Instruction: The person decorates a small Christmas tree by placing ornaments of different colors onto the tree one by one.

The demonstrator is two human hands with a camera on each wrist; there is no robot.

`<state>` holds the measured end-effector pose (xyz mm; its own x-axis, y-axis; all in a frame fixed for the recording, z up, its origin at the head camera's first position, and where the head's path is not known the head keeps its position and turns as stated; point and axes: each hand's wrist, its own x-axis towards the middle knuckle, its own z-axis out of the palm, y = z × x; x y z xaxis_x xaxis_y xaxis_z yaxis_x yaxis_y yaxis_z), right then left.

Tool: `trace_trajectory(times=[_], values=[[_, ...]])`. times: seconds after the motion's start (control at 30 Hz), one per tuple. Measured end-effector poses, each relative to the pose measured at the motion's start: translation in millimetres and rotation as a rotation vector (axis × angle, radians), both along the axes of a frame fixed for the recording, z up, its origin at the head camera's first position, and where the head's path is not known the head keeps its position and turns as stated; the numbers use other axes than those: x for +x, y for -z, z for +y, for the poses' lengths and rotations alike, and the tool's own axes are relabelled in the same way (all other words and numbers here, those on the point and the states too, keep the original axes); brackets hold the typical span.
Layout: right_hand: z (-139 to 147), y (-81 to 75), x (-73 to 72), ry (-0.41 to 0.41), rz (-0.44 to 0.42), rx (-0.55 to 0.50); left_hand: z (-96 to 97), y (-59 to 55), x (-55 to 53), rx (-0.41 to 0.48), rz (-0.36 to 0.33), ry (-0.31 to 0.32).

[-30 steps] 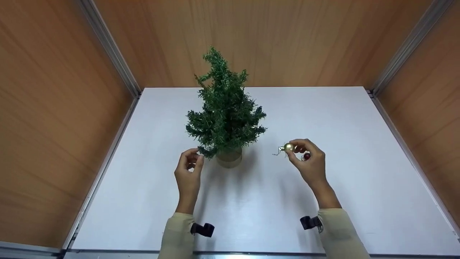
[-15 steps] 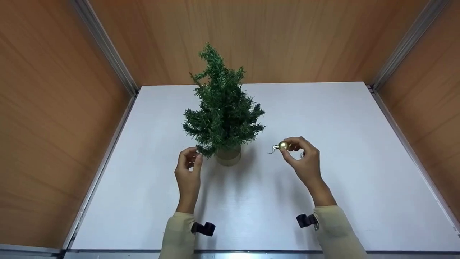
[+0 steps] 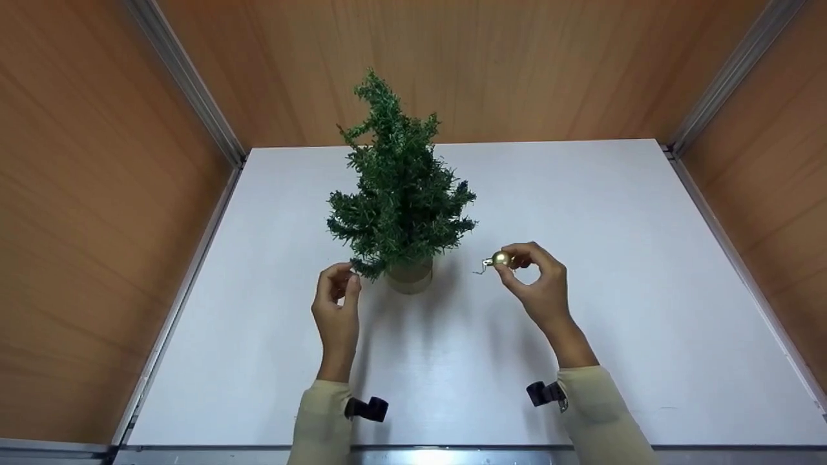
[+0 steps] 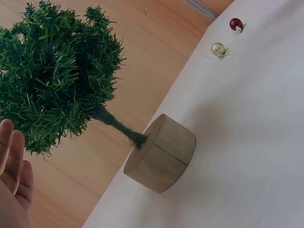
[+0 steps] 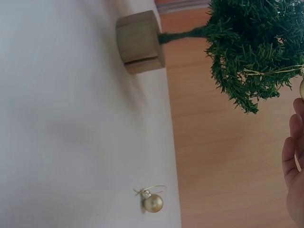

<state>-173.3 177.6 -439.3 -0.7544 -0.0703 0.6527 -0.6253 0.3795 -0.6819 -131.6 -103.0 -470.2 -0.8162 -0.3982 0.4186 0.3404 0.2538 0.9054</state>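
Note:
A small artificial Christmas tree point(image 3: 400, 194) stands upright on a round wooden base point(image 4: 164, 152). My left hand point(image 3: 336, 310) is at its lowest left branch point(image 3: 368, 268), with the tip between thumb and forefinger. Only some of its fingers point(image 4: 16, 142) show in the left wrist view. To the right of the tree, my right hand point(image 3: 543, 284) pinches a gold bauble point(image 3: 501, 258), its thread loop hanging toward the tree. In the right wrist view that bauble is cut off at the edge, its gold thread point(image 5: 270, 71) in front of the branches.
Another gold bauble point(image 4: 218, 49) and a dark red bauble point(image 4: 236, 23) lie on the white table point(image 3: 646, 310), hidden in the head view. Wooden panels point(image 3: 517, 71) with metal corner rails enclose the table at the back and both sides.
My right hand has moved left with the gold bauble, closer to the tree. The red bauble behind it has gone out of sight in the head view. My left hand stays at the branch.

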Motion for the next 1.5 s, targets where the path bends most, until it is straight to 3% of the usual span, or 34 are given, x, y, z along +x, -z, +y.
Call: trace_trajectory(times=[0.33, 0.7, 0.97, 1.03, 1.27, 1.5], values=[[-2, 0.5, 2.5, -0.004, -0.006, -0.012, 6.1, 2.6, 0.1, 0.040, 0.024, 0.013], [-6, -0.4, 4.8, -0.023, -0.003, -0.022, 10.7, 1.8, 1.5, -0.002, 0.034, 0.024], [-9, 0.1, 4.3, -0.048, 0.035, -0.013, 11.4, 27.5, -9.5, -0.003, 0.028, 0.035], [-9, 0.0, 4.6, -0.050, 0.039, -0.010, 14.3, 29.4, -10.5, -0.025, 0.038, 0.044], [-12, -1.3, 4.4, -0.042, 0.043, -0.004, 34.6, -0.7, 2.2, -0.122, 0.072, 0.078], [-15, -3.5, 4.8, -0.047, 0.043, -0.003, 41.8, 1.5, 1.5, -0.109, 0.093, 0.088]])
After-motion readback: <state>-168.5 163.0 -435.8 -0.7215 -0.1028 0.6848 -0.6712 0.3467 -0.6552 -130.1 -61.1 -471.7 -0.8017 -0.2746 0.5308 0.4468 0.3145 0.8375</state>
